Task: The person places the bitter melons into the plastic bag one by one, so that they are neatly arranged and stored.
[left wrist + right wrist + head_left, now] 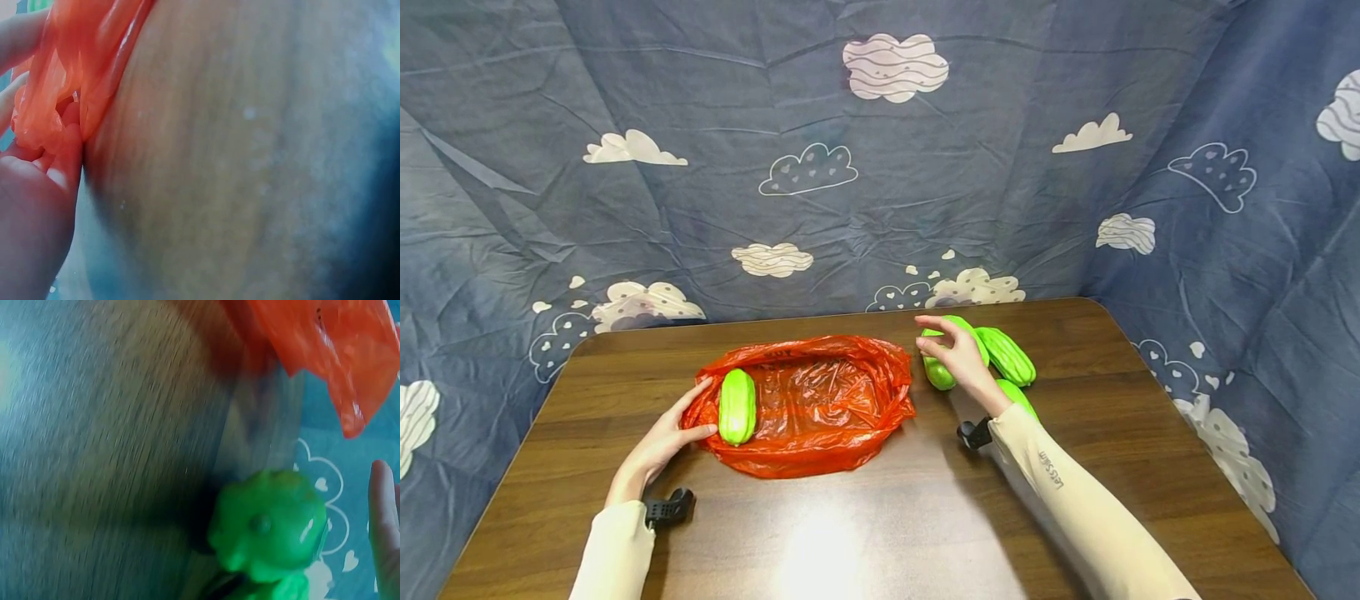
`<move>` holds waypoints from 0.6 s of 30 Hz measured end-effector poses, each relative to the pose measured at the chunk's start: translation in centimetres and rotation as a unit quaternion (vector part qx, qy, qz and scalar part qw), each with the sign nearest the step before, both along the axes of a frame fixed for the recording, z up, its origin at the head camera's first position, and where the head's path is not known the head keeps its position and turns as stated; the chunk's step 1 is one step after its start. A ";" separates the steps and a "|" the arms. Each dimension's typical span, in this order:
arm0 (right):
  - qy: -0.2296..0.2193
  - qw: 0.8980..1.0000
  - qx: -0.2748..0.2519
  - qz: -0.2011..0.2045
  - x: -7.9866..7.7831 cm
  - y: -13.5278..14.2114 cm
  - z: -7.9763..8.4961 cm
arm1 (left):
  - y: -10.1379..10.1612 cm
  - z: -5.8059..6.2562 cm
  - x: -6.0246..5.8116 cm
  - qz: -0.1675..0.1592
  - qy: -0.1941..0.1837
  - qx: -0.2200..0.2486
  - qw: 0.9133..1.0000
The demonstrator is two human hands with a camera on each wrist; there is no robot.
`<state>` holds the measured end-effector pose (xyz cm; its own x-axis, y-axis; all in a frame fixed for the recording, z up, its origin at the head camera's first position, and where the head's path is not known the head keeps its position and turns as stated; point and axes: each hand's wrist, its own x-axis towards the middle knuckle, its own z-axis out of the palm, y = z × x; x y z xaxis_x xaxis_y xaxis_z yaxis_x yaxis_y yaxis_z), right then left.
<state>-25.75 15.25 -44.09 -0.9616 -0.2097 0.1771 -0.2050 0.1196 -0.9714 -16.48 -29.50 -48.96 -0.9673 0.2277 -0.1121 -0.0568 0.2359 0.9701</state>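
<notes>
A red plastic bag [820,454] lies spread wide at its mouth on the wooden table, with one ridged green gourd [737,407] at its left end. My left hand [658,442] grips the bag's left edge; the left wrist view shows the thin plastic [94,56] bunched among the fingers. Over on the right, my right hand [958,358] hovers with fingers and thumb apart, holding nothing. Several more green gourds [1007,357] lie grouped beneath and beside it, partly hidden by the hand and forearm. The right wrist view shows one gourd's rounded end [269,525] near a finger.
The brown wooden table [865,533] carries a bright glare near its front. A blue cloth [700,208] printed with white clouds hangs behind the table and along its sides. Each wrist wears a small black camera mount [672,508].
</notes>
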 end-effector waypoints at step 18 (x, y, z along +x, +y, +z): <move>0.013 0.996 0.063 -0.066 0.6 2.0 0.7 | -0.2 -0.5 -0.1 -0.003 0.003 0.008 1.000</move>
